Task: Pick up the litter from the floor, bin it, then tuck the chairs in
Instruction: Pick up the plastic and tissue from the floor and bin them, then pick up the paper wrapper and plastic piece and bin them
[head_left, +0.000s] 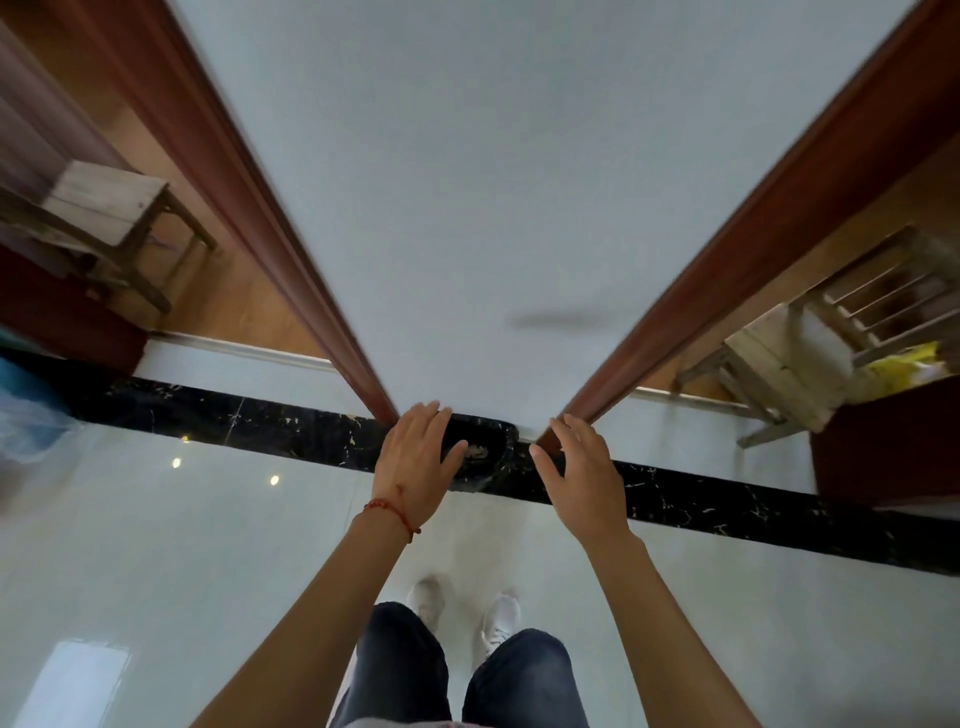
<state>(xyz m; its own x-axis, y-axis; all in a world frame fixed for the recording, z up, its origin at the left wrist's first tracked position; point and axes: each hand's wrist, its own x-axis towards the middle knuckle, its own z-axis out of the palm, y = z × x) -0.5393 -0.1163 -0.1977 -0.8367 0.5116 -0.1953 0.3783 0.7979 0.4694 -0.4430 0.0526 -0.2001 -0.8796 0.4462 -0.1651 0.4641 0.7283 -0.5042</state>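
Both my hands reach down toward the foot of a white wall panel between two doorways. My left hand (415, 465), with a red string bracelet on the wrist, has its fingers spread over the left side of a dark rounded container (493, 460). The container stands on the black marble floor strip. A small greyish crumpled scrap (478, 452) shows inside it, blurred. My right hand (584, 478) hovers just right of the container, fingers apart and holding nothing. One wooden chair (106, 218) stands in the left room. Another wooden chair (779, 364) stands in the right room.
Reddish-brown door frames (291, 249) run along both sides of the wall panel. A blue translucent plastic bag (31, 415) lies at the far left. Something yellow (904, 366) lies by the right chair, next to a dark red cabinet (883, 447). My feet stand on glossy pale tiles (208, 545).
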